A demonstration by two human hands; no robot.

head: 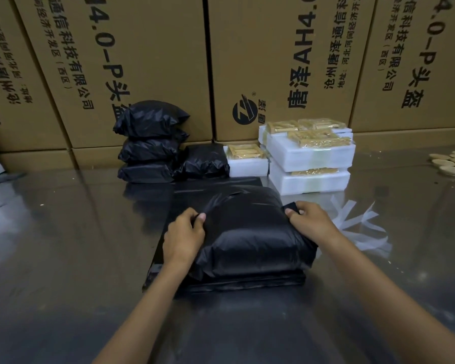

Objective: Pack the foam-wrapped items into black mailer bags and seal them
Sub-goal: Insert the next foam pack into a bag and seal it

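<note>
At the far left, three filled black bags [150, 143] are sitting stacked against the cardboard boxes [142, 61] that are lining the far edge of the shiny table [63, 245]. Just to their right, a fourth filled bag [205, 161] is lying flat, touching a single foam-wrapped item [246, 160].

Nearer, in the middle, the left hand [184, 237] is pinching the left edge of a bulging black mailer bag [250, 237] between thumb and curled fingers. This bag is resting on a flat pile of empty black mailers [163, 258], which is showing along its left and near sides. The right hand [310, 222] is gripping the bag's right far corner, with a fold of black plastic sticking up between thumb and fingers. The two hands are holding opposite sides of the bag, well apart.

Further right and far, a stack of white foam-wrapped items [310, 156] with yellowish contents on top is standing beside the single one. Near it, white peeled strips [363, 227] are lying scattered on the table, just right of the right hand. At the far right edge, pale round discs [452, 164] are lying in a loose heap.
</note>
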